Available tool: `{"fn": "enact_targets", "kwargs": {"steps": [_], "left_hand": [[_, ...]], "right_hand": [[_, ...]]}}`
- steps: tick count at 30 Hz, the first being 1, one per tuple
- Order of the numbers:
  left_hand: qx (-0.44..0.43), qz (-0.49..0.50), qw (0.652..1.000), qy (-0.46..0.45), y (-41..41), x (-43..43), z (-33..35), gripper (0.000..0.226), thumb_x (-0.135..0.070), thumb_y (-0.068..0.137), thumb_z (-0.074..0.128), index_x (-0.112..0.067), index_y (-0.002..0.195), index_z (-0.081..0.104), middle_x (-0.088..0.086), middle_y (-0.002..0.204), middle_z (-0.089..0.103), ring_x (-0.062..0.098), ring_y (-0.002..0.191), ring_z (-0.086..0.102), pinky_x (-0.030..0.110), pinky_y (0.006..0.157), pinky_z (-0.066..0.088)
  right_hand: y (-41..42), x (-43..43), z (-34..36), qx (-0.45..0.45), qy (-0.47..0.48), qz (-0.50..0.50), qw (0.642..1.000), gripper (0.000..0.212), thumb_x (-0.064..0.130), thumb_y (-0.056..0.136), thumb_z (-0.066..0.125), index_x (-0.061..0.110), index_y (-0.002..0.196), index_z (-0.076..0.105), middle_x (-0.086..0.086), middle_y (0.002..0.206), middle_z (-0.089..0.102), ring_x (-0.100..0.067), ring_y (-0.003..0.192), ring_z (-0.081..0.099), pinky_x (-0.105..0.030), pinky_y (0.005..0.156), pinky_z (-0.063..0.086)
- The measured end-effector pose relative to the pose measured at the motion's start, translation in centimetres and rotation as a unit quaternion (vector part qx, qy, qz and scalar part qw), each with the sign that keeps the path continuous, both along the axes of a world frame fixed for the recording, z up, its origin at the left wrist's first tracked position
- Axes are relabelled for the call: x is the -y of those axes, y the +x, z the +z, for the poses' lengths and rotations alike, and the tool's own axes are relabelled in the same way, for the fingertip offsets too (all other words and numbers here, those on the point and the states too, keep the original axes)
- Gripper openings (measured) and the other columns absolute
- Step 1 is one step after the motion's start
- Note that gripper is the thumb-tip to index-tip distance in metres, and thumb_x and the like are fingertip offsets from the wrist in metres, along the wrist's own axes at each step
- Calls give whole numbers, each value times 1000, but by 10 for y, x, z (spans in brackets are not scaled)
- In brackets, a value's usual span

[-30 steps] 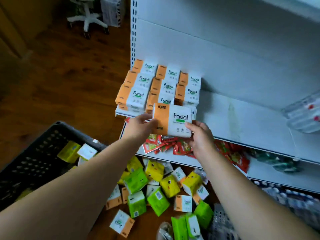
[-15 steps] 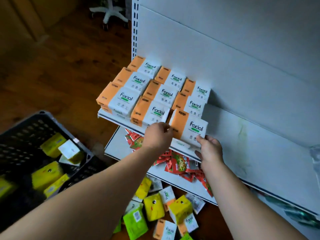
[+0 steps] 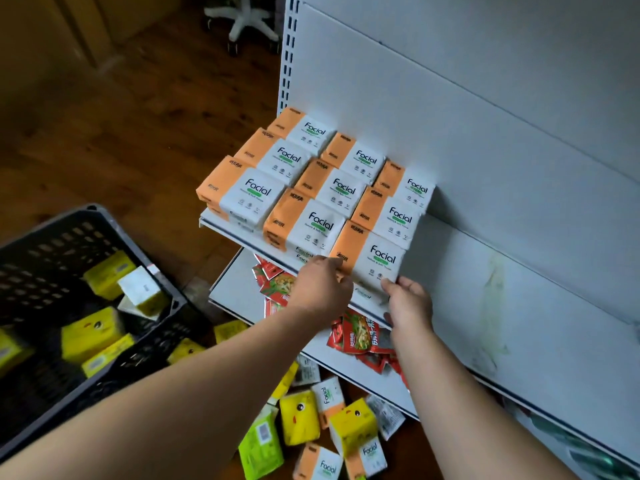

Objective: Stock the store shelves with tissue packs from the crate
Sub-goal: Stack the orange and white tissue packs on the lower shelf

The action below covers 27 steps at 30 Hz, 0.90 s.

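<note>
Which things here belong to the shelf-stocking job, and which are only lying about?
Job: held Facial pack, gripped by left hand and right hand; stocked Facial packs; upper shelf; black crate; yellow packs inside it.

Lying about: red sachets on the lower shelf; chair base; wooden floor.

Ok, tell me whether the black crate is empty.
No, several yellow packs lie inside the crate.
</note>
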<state>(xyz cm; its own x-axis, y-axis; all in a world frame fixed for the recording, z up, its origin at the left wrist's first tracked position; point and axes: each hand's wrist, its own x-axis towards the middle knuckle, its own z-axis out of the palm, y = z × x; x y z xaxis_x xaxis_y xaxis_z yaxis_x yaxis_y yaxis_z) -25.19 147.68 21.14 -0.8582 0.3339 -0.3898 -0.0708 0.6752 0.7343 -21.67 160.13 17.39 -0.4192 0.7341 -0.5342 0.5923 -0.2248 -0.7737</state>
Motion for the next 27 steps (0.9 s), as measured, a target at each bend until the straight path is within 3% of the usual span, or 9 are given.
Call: {"fn": "enact_targets", "kwargs": {"steps": [4,10,16,18,22,27], "left_hand": [[-1,-13,1000,2,3,-1,-1,41,-18,92,46,-13,133,50,7,132,50,21,118,50,26,98,38],[-6,-6,1000,10,11,7,2,43,-17,92,46,-11,134,49,8,133,52,21,120,50,27,100,38],[-16,39,999,32,-1,48,43,42,-18,91,46,-12,133,51,8,129,58,23,114,56,25,91,42],[-16,71,996,41,-12,76,58,40,-18,91,48,-13,130,53,7,126,60,24,111,58,26,90,45],[-24,146,989,29,-33,153,64,19,-14,88,49,-20,103,60,2,96,58,21,95,56,26,76,39],[29,247,969,7,-59,274,17,31,-15,86,52,-14,116,62,4,114,66,23,112,57,28,94,42]], "right_hand": [[3,-2,4,12,24,18,999,33,7,86,61,10,119,57,-5,110,63,-20,91,56,-34,89,47],[13,1,19,13,88,39,995,35,8,88,58,11,123,53,-7,126,56,-16,95,50,-25,80,39],[-5,49,65,-18,88,71,993,21,8,85,57,18,103,57,-3,110,62,-21,95,60,-36,89,50],[-19,78,80,-30,72,92,993,20,8,86,57,14,104,59,0,99,59,-18,87,55,-29,78,45],[-45,154,88,-34,38,157,986,12,8,85,58,16,94,60,-3,91,61,-17,76,56,-25,62,42],[-77,270,47,-16,5,246,969,13,6,83,60,18,89,63,-3,86,63,-19,81,58,-31,76,47]]}}
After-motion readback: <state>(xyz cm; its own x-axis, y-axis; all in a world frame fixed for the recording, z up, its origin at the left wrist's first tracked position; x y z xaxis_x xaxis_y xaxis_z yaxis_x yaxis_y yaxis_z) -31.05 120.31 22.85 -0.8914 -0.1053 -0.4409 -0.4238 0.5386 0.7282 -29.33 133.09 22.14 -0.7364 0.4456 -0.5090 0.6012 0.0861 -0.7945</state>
